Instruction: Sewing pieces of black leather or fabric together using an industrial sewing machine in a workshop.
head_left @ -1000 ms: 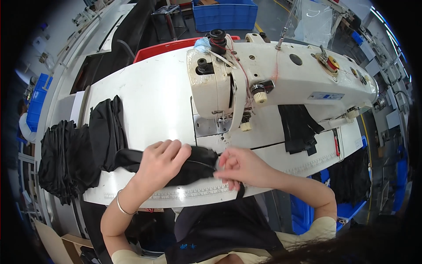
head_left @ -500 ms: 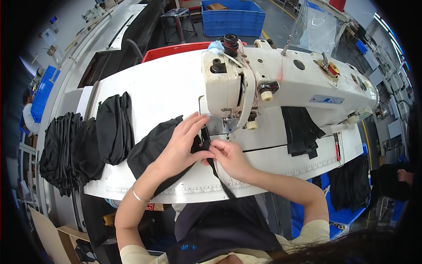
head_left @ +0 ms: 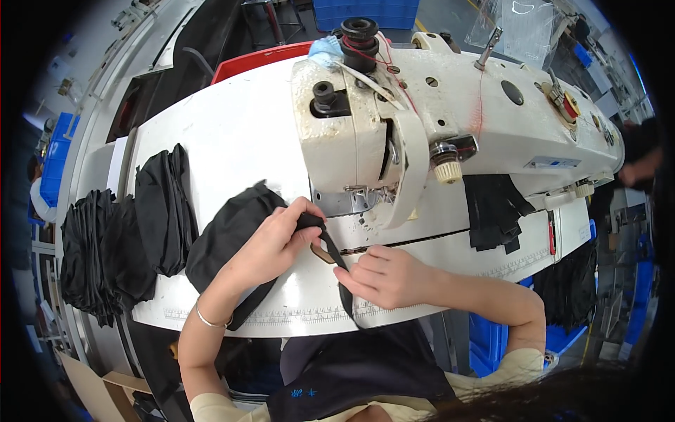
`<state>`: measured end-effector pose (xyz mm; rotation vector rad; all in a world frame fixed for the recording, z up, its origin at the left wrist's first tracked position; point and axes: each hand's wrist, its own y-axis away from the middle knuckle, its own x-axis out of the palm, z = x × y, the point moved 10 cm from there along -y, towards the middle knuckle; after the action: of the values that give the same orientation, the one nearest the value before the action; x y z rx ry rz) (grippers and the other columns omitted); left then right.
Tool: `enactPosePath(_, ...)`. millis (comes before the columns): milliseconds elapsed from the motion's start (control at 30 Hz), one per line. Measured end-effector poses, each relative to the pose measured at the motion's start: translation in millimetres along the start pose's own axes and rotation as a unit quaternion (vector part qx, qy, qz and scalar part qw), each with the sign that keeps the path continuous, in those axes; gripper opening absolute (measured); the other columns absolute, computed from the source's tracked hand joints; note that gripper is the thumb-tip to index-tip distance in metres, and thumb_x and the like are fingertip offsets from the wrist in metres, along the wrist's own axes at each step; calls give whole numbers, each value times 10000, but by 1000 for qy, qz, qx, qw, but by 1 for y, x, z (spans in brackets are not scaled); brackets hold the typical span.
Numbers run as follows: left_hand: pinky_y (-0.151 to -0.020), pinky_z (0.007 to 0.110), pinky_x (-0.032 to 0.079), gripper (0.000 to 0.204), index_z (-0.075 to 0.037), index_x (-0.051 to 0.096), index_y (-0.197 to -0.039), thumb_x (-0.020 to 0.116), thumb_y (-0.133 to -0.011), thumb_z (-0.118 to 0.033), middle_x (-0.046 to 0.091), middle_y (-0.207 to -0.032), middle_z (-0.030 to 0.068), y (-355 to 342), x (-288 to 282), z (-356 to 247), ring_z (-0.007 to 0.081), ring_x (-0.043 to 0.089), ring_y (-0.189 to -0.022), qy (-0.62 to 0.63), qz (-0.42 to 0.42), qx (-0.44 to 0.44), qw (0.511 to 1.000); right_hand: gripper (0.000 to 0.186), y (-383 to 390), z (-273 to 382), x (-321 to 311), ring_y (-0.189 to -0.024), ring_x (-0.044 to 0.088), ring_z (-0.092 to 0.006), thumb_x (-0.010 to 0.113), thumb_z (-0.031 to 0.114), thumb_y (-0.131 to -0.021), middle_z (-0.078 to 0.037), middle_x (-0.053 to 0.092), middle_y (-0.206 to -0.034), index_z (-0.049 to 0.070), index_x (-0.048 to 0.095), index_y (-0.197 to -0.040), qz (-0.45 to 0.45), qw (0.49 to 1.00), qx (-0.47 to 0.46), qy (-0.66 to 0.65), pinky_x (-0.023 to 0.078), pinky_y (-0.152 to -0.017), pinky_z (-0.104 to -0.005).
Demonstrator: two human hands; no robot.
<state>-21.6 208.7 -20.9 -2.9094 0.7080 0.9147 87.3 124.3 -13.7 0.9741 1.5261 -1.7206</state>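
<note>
My left hand (head_left: 271, 246) pinches the edge of a piece of black fabric (head_left: 228, 235) in front of the sewing machine's needle area. From that pinch a narrow black strip (head_left: 332, 243) runs down to my right hand (head_left: 387, 276), whose thumb and finger are closed on it. The strip's loose end hangs toward the table's front edge. A small tan patch shows beside the strip between my hands; what it is I cannot make out. The white sewing machine (head_left: 351, 133) stands just beyond my hands, its presser foot area apart from the fabric.
Stacks of black fabric pieces (head_left: 165, 211) lie at the table's left. More black strips (head_left: 492, 211) lie under the machine arm at right. A printed ruler (head_left: 281, 316) follows the table's front edge. Red (head_left: 260, 60) and blue bins (head_left: 365, 14) stand behind. Another person's hand (head_left: 643, 169) appears at far right.
My hands have moved apart: the right slid right and downward along the strip, the left shifted slightly left and down. The view has moved closer to the machine.
</note>
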Motion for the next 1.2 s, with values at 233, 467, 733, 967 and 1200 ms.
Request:
enactPosePath(233, -931, 415, 344, 363, -46, 647, -1064, 640, -703, -1, 624, -1106, 133, -45, -27, -3, 332, 502, -1092, -252, -217, 186, 925, 331, -8, -50, 5, -922, 595, -276, 590, 124, -675, -111, 609, -991, -16, 650, -969, -25, 992, 85, 86, 521, -783, -396)
enactPosePath(467, -872, 409, 395, 296, -40, 655, -1024, 642, -729, -20, 637, -1045, 141, -54, -19, 31, 321, 548, -1022, -207, -173, 161, 949, 273, 18, -66, 12, -871, 609, -229, 639, 113, -653, -69, 634, -916, 71, 639, -924, 52, 977, 204, -22, 528, -716, -362)
enactPosePath(733, -794, 401, 464, 210, -32, 666, -971, 645, -762, -45, 654, -963, 152, -48, -16, 36, 307, 611, -930, -169, -135, 143, 966, 334, 12, -61, 0, -961, 622, -224, 642, 131, -670, -106, 647, -1051, 14, 633, -983, 18, 987, 155, -25, 507, -808, -360)
enactPosePath(967, -946, 478, 357, 493, -30, 575, -1179, 732, -721, -125, 510, -1217, 187, -3, -15, -4, 367, 469, -1132, -320, -112, 63, 939, 375, 15, 0, 1, -1022, 604, -295, 564, 142, -733, -171, 625, -1050, -96, 617, -1018, 67, 996, -56, 25, 489, -911, -390)
enactPosePath(1200, -794, 401, 447, 362, 5, 564, -1057, 657, -707, 14, 543, -1081, 168, 96, -4, 4, 323, 533, -947, -452, -174, 15, 875, 333, 19, 72, -15, -1035, 596, -309, 584, 219, -849, -170, 621, -1054, -84, 624, -982, 55, 992, -99, -58, 480, -926, -380)
